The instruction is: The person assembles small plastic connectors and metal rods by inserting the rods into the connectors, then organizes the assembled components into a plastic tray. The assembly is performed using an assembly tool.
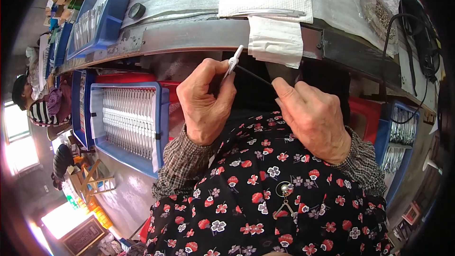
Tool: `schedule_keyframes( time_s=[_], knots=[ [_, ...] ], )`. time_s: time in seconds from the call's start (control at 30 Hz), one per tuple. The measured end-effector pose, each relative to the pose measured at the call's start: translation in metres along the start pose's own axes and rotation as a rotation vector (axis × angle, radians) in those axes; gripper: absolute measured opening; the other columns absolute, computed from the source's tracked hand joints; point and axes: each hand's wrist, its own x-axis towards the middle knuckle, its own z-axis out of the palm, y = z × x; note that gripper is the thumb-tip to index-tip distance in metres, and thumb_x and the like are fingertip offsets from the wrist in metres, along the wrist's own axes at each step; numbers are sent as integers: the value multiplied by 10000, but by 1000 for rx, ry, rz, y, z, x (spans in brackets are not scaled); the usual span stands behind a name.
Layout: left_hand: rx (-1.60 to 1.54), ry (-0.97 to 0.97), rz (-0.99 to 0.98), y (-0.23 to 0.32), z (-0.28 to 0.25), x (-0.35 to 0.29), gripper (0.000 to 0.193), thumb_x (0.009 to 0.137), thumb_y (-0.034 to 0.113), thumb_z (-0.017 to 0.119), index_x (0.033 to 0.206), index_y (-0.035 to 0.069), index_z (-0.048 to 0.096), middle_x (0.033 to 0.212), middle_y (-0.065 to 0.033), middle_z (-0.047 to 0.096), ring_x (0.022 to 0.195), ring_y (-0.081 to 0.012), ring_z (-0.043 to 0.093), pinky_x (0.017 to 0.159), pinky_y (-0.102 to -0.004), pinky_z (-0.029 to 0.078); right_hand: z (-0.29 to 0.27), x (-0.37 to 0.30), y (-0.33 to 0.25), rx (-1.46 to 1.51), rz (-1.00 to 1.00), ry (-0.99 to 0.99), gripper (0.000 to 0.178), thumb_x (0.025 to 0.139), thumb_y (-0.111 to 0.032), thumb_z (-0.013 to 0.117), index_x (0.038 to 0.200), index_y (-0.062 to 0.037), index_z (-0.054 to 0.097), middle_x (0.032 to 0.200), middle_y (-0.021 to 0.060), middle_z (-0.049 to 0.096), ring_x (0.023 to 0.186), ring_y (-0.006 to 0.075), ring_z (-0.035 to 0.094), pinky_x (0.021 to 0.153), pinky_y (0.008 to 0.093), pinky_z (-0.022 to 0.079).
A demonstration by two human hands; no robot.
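Note:
My left hand point(207, 97) is closed, pinching a small silver-white metal piece point(233, 60) with a round, joint-like middle between thumb and forefinger. Its narrow end points up past the fingertips, and the lower part is hidden by them. My right hand point(313, 116) is closed around one end of a thin dark rod point(254, 75). The rod's far tip meets the metal piece near its round middle; whether it goes into it I cannot tell. Both hands are held above my lap, just in front of the bench edge point(189, 35).
Folded white paper point(275, 42) hangs over the bench edge, with slim metal pieces point(268, 13) behind. Blue trays of metal pieces stand to the left point(161, 114) and right point(405, 151). A black round cap point(137, 11) and a bag of small parts point(377, 14) lie on the bench. Another person point(45, 99) sits far left.

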Motion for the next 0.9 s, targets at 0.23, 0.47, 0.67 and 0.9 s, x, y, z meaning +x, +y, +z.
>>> schedule_keyframes(
  time_s=[0.23, 0.47, 0.67, 0.9],
  knots=[
    [117, -4, 109, -5, -1, 0, 121, 802, -108, 653, 896, -43, 613, 696, -66, 545, 624, -71, 492, 577, -220, 417, 13, 4, 14, 609, 215, -118, 171, 895, -73, 620, 1054, -10, 621, 647, 93, 535, 570, 166, 559, 515, 340, 463],
    [187, 9, 180, -6, 4, 4, 145, 790, -109, 659, 911, -39, 619, 736, -108, 577, 618, -146, 542, 595, -242, 443, 10, 3, 19, 978, 356, -249, 235, 907, -83, 622, 1101, 48, 613, 960, 108, 671, 839, 121, 622, 764, 284, 509],
    [85, 29, 113, -10, 10, -2, 140, 797, -102, 656, 917, -40, 619, 722, -102, 550, 614, -124, 514, 585, -240, 431, 11, -5, 12, 357, 147, -45, 310, 852, -74, 681, 1144, -7, 599, 808, 124, 578, 694, 280, 629, 601, 364, 500],
    [129, -29, 28, -4, 6, -3, 123, 794, -106, 641, 890, -42, 596, 689, -85, 500, 601, -97, 457, 560, -236, 400, 19, -6, -1, 53, 162, -70, 243, 857, -85, 687, 1076, -31, 598, 719, 112, 542, 609, 296, 613, 549, 399, 484]
  ],
)
